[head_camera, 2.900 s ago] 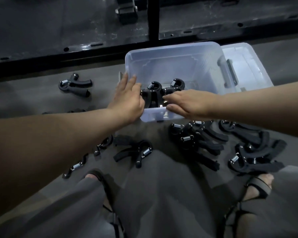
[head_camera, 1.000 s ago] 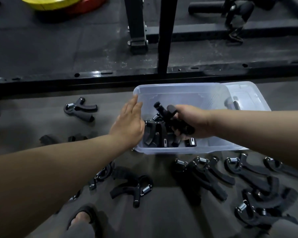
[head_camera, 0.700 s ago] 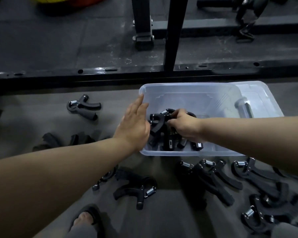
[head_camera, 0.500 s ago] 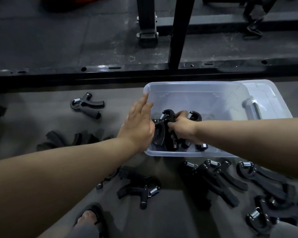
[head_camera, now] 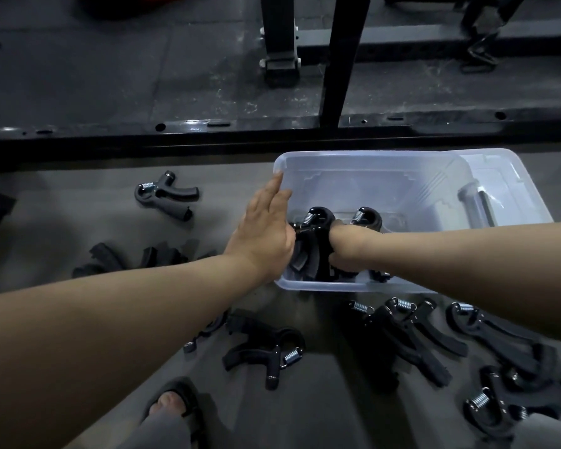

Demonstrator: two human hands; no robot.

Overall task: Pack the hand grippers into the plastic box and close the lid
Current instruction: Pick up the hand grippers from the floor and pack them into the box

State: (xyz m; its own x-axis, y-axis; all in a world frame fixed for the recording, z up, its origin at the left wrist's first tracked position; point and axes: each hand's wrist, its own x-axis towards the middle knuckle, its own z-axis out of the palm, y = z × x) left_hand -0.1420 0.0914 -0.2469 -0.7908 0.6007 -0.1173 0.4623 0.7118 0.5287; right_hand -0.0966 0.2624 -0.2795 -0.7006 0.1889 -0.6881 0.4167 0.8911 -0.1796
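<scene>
Evidently bracing | left hand [head_camera: 263,234] fingers lay straight, flat on the plastic box [head_camera: 370,176] outer wall, likely to stop it sliding | right hand [head_camera: 344,251] fingers curled round a hand gripper [head_camera: 314,222] inside, seating it among those packed | loose grippers [head_camera: 402,332] waited on the floor [head_camera: 78,205], nearer than both sets of fingers | lid [head_camera: 512,189] lay off, right of the right fingers

A grey floor [head_camera: 62,218] runs up to a black metal rail [head_camera: 272,132]. On it sits a clear plastic box [head_camera: 370,170], with its lid [head_camera: 512,179] flat just beside it on the right. One hand gripper [head_camera: 166,196] lies well to the left. More black hand grippers [head_camera: 412,332] are scattered near the box's front, beside a sandalled foot [head_camera: 172,403].
</scene>
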